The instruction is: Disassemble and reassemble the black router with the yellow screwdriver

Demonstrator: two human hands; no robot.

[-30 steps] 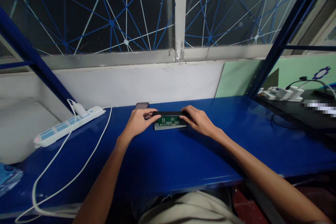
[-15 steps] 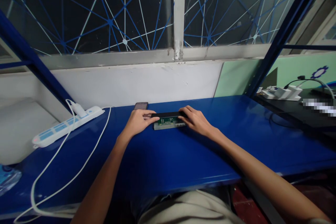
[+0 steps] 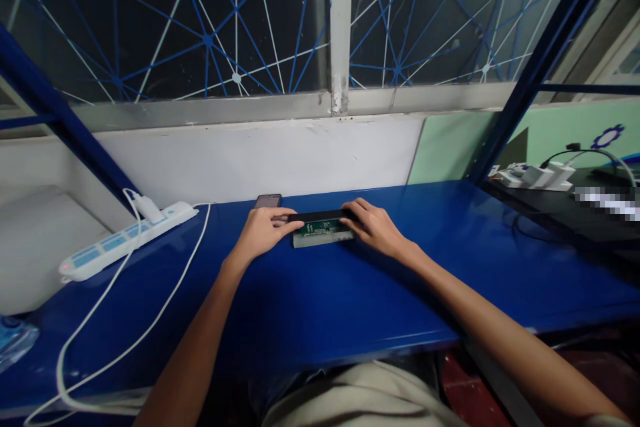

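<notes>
A green circuit board [image 3: 323,229] rests on a grey base on the blue table [image 3: 350,293], with a long black bar [image 3: 320,217] along its far edge. My left hand [image 3: 263,230] grips the left end of the black bar with bent fingers. The bar's right end is under the curled fingers of my right hand [image 3: 375,227]. A dark phone [image 3: 268,201] lies flat just behind my left hand.
A white power strip [image 3: 127,240] with a plugged charger and a looping white cable [image 3: 100,340] lies at the left. A white wall and patterned window stand behind. To the right, a black table [image 3: 565,210] carries white adapters and cables.
Both hands and the board stay where they were. Only the view has shifted slightly.
</notes>
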